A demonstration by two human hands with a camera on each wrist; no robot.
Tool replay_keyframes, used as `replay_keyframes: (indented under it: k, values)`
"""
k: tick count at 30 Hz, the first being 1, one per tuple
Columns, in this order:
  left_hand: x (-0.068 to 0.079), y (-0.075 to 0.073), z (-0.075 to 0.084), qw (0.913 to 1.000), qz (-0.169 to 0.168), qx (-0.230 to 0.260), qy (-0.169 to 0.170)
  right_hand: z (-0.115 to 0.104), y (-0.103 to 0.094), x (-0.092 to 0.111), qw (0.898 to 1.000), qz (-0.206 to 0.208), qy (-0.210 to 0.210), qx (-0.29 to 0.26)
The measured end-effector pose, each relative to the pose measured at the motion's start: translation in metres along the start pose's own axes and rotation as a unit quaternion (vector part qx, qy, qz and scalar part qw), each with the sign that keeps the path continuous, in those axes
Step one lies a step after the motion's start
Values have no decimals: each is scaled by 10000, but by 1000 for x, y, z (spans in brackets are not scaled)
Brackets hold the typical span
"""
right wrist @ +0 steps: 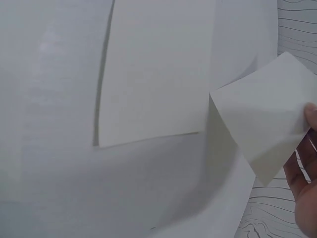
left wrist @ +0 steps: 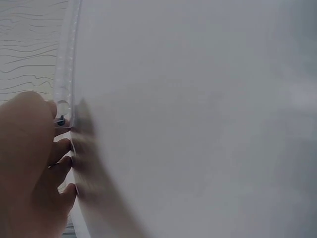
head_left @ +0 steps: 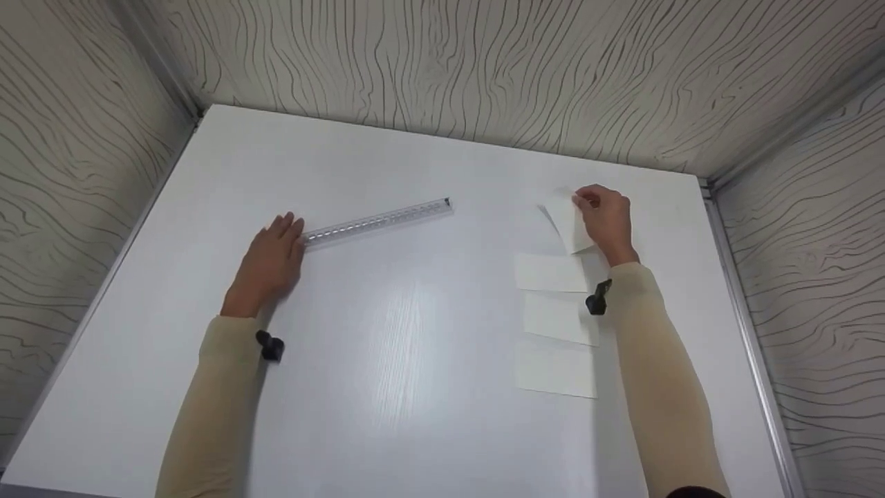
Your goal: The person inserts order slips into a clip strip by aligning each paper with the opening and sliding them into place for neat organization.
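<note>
A clear plastic ruler (head_left: pixel 379 223) lies slantwise across the white table. At its left end my left hand (head_left: pixel 268 263) rests palm down, the fingers touching or right beside that end. In the left wrist view the ruler's end, with a small dark spot, is by my thumb and fingers. My right hand (head_left: pixel 608 221) pinches a small pale paper sheet (head_left: pixel 568 221) by its edge. The right wrist view shows this paper (right wrist: pixel 267 109) tilted up off the table, beside a flat sheet (right wrist: pixel 156 74).
Three pale sheets, a top one (head_left: pixel 551 272), a middle one (head_left: pixel 560 316) and a bottom one (head_left: pixel 557 370), lie in a column below the held paper. Wood-patterned panels (head_left: pixel 442 62) stand behind and at both sides of the white table (head_left: pixel 429 429).
</note>
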State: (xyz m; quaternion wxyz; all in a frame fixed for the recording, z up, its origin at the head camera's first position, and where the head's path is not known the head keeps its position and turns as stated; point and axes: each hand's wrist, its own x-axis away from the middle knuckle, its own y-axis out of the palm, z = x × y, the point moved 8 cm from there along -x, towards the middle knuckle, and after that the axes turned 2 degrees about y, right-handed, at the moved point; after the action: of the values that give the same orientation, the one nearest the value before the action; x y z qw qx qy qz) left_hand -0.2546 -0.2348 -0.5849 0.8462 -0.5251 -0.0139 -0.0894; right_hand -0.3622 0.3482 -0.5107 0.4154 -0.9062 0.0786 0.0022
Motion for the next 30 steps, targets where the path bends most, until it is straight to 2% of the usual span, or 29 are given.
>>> replay_keyframes:
  k: [6, 12, 22, 30]
  values:
    - [0, -1, 0, 10000, 0, 34, -67, -9, -4, -1, 9995, 225, -166, -169]
    - [1, -1, 0, 10000, 35, 69, -62, -15, -4, -4, 9986, 361, -66, -392]
    - [-2, 3, -3, 9999, 39, -31, -159, -16, 0, -3, 9962, 278, 475, -677]
    - [-2, 3, -3, 9999, 117, -39, -94, -13, 6, -2, 9887, 186, 1013, -1093]
